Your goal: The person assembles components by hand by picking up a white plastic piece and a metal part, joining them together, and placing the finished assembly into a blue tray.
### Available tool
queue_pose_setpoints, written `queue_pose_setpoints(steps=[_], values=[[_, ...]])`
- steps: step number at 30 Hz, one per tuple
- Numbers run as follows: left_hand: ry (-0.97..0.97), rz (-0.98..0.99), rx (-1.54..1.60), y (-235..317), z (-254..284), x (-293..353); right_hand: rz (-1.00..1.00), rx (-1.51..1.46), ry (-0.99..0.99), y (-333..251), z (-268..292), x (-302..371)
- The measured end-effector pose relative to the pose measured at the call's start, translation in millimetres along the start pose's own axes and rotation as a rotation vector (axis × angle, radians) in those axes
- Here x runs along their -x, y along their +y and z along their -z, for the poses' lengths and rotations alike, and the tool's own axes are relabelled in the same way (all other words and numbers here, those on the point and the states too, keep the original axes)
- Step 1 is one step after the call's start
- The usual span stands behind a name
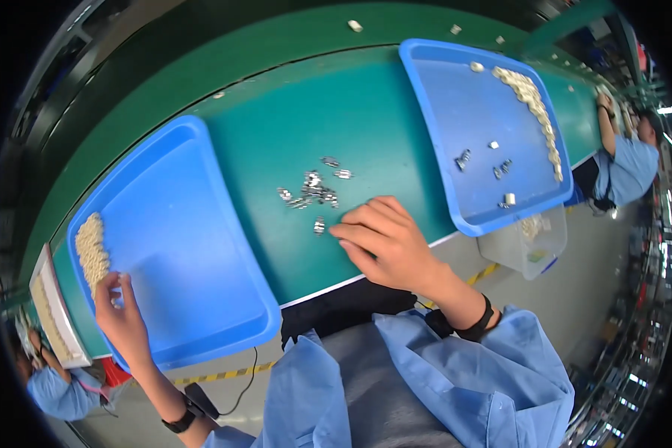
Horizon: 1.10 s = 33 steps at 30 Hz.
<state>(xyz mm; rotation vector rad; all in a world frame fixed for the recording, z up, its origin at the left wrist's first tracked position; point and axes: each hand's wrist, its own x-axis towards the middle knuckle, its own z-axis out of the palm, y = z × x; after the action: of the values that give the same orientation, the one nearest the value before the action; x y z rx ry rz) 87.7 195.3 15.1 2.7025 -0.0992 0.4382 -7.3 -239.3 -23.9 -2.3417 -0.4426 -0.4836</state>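
Note:
My left hand (121,319) is over the left side of a blue tray (183,246), beside a packed patch of small cream parts (92,250). Its thumb and fingers are bent toward each other, with what looks like a small pale part between the tips. My right hand (384,243) hovers low over the green work surface (313,257), fingers partly stretched and the thumb slightly apart. Its fingertips are just right of a single small shiny metal part (319,225), seemingly not gripping it. Beyond lies a loose pile of similar metal parts (313,190).
A second blue tray (467,222) on the right has a row of cream parts (534,104) and some metal pieces (463,159). Below it is a clear plastic bin (530,246). A white-edged tray (52,313) stands far left. Co-workers sit at far left and far right (631,164).

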Motion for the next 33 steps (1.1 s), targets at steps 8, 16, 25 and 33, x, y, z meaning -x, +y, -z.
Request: queue_pose_setpoints(steps=[8, 16, 25, 33], values=[[-0.216, -0.05, 0.106, 48, -31, 36, -0.008, 0.055, 0.02, 4, -4, 11], [-0.248, -0.124, 0.099, 56, -27, 47, -0.03, -0.105, -0.049, 9, -2, 20], [-0.153, -0.136, 0.22, 52, -28, 53, -0.023, -0.134, -0.113, 7, 3, 14], [-0.085, -0.341, 0.349, 124, -22, 71, -0.276, -0.841, -0.027, -26, 0, 2]])
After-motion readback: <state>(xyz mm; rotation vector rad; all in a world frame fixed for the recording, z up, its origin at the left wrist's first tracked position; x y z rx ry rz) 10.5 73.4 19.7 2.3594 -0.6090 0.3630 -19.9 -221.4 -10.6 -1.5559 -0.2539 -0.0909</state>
